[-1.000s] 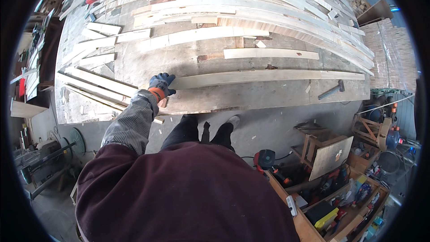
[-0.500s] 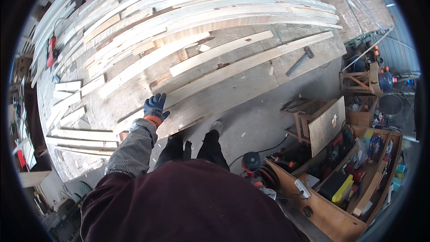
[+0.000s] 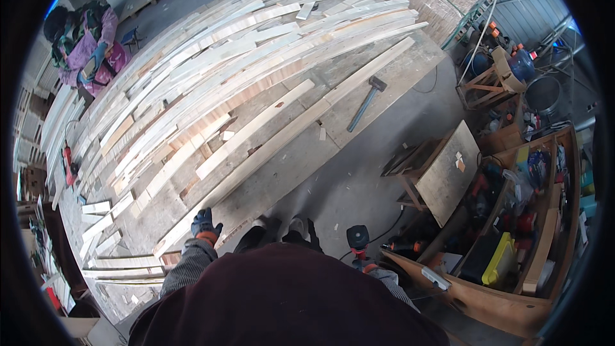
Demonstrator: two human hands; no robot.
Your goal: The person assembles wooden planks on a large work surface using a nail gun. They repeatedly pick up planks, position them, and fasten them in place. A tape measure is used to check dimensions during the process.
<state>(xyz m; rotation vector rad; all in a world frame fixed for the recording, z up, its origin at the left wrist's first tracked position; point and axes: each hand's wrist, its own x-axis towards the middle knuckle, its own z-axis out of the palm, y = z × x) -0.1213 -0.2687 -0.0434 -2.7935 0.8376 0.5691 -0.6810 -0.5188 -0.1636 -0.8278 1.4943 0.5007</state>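
My left hand (image 3: pixel 205 224), in a blue-grey glove with an orange cuff, is at the near end of a long pale wooden board (image 3: pixel 282 138). Its thumb stands apart from the fingers; it looks to rest on the board, holding nothing. Low on the right, beside my body, my right hand (image 3: pixel 368 266) is closed around a red power tool with a black head (image 3: pixel 358 238); its exact kind is unclear. A shorter board (image 3: pixel 256 128) lies alongside the long one. Near the table's right edge lies a hammer (image 3: pixel 365 106) with its head toward the far side.
Many pale wood strips (image 3: pixel 230 54) cover the worktable (image 3: pixel 307 165). A wooden tool box (image 3: pixel 474 298) stands at right, behind a tilted panel (image 3: pixel 448 173). A red tool (image 3: pixel 68 165) lies at the table's left. Another person (image 3: pixel 90 48) is at the far left.
The view has swung, bringing the other person and the far floor into sight. My left hand stays by the long board's near end. More of the red tool in my right hand shows.
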